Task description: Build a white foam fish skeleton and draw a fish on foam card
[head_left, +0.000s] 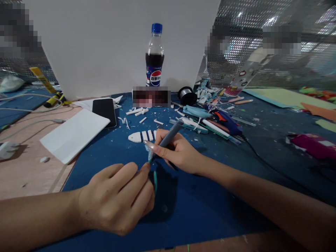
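My L hand (118, 196) pinches a small blue piece (149, 154). Just beyond, my R hand (183, 154) grips a gray pen (171, 134), w/ white pcs (135, 137) to its left.

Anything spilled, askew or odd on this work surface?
White scraps lie strewn across the blue surface near the black spool, which looks untidy, like loose offcuts. At the back right, a patterned bottle appears to lean, though the wide lens may cause that. The capped cola bottle stands upright, and I see no spilled liquid.
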A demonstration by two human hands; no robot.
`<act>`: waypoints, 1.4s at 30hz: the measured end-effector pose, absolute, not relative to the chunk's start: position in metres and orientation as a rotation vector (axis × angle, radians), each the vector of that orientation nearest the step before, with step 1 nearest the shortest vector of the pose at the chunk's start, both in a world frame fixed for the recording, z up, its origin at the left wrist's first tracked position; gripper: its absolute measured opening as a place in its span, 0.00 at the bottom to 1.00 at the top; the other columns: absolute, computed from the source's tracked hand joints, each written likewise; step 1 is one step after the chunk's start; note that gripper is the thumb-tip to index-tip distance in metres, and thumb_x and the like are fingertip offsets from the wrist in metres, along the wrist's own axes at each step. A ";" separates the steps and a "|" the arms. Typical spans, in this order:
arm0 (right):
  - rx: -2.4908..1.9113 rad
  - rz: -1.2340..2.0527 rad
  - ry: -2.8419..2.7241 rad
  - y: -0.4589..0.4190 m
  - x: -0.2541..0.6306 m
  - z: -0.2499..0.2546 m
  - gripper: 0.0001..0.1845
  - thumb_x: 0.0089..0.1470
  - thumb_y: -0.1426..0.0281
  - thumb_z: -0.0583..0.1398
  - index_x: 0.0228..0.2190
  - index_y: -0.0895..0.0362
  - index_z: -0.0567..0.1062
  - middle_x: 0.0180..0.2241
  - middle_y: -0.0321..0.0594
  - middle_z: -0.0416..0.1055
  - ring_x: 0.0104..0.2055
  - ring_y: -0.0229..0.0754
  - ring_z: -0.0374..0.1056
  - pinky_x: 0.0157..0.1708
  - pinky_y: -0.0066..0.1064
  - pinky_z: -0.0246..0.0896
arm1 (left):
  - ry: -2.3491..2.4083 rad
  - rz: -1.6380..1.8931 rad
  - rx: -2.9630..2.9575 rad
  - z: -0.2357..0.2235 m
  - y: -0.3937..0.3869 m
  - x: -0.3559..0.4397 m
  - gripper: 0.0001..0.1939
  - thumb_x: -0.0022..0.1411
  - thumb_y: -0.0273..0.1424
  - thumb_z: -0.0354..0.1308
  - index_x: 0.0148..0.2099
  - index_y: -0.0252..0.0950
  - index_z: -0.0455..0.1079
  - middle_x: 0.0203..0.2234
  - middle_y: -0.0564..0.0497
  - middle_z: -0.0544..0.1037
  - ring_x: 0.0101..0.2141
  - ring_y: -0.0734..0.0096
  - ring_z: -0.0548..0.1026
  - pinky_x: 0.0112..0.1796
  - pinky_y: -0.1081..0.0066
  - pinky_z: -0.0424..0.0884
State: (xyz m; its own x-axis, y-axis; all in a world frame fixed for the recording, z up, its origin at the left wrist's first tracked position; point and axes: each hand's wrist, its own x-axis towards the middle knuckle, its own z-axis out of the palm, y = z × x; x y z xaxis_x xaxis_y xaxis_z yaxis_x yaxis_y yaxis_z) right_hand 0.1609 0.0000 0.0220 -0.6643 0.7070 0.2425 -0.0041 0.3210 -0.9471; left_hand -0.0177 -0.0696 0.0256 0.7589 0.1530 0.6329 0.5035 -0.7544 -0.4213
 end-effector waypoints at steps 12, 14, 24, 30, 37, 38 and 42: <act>-0.626 1.365 -1.925 0.001 0.160 0.020 0.17 0.57 0.64 0.58 0.22 0.56 0.58 0.17 0.26 0.51 0.18 0.30 0.50 0.19 0.26 0.46 | -0.517 -0.806 -2.385 0.025 -0.072 -0.017 0.09 0.54 0.24 0.57 0.23 0.30 0.71 0.22 0.44 0.81 0.17 0.64 0.74 0.10 0.70 0.63; -0.645 1.358 -1.934 0.000 0.160 0.021 0.17 0.57 0.65 0.58 0.22 0.56 0.58 0.17 0.26 0.50 0.18 0.30 0.50 0.20 0.26 0.47 | -0.522 -0.807 -2.386 0.025 -0.072 -0.017 0.09 0.53 0.23 0.57 0.22 0.31 0.71 0.22 0.44 0.80 0.16 0.64 0.73 0.10 0.70 0.62; -0.671 1.320 -1.997 0.000 0.160 0.021 0.18 0.58 0.62 0.57 0.22 0.56 0.59 0.18 0.27 0.51 0.20 0.31 0.51 0.21 0.26 0.49 | -0.535 -0.796 -2.402 0.024 -0.071 -0.018 0.08 0.54 0.24 0.57 0.23 0.31 0.71 0.22 0.45 0.80 0.17 0.65 0.73 0.11 0.71 0.64; -0.660 1.305 -1.972 -0.001 0.160 0.022 0.18 0.57 0.62 0.58 0.22 0.55 0.59 0.18 0.27 0.51 0.20 0.32 0.51 0.22 0.27 0.49 | -0.530 -0.795 -2.406 0.026 -0.070 -0.016 0.10 0.55 0.23 0.56 0.22 0.31 0.71 0.20 0.45 0.79 0.17 0.65 0.73 0.11 0.70 0.65; -0.649 1.288 -2.015 0.002 0.162 0.020 0.15 0.58 0.63 0.57 0.23 0.56 0.61 0.17 0.27 0.54 0.20 0.32 0.53 0.22 0.26 0.50 | -0.532 -0.793 -2.391 0.026 -0.072 -0.016 0.11 0.54 0.23 0.56 0.21 0.32 0.70 0.19 0.47 0.79 0.16 0.67 0.72 0.11 0.70 0.65; -0.653 1.275 -2.024 0.002 0.162 0.020 0.16 0.58 0.63 0.57 0.23 0.56 0.60 0.17 0.27 0.53 0.21 0.32 0.53 0.23 0.26 0.50 | -0.533 -0.788 -2.398 0.026 -0.072 -0.016 0.10 0.54 0.23 0.56 0.21 0.32 0.70 0.19 0.47 0.79 0.16 0.67 0.72 0.12 0.71 0.65; -0.658 1.263 -2.054 0.003 0.162 0.020 0.17 0.59 0.62 0.57 0.23 0.56 0.59 0.17 0.27 0.53 0.21 0.32 0.53 0.23 0.27 0.51 | -0.539 -0.780 -2.408 0.024 -0.071 -0.018 0.10 0.55 0.24 0.57 0.22 0.32 0.70 0.19 0.48 0.78 0.18 0.68 0.72 0.14 0.71 0.67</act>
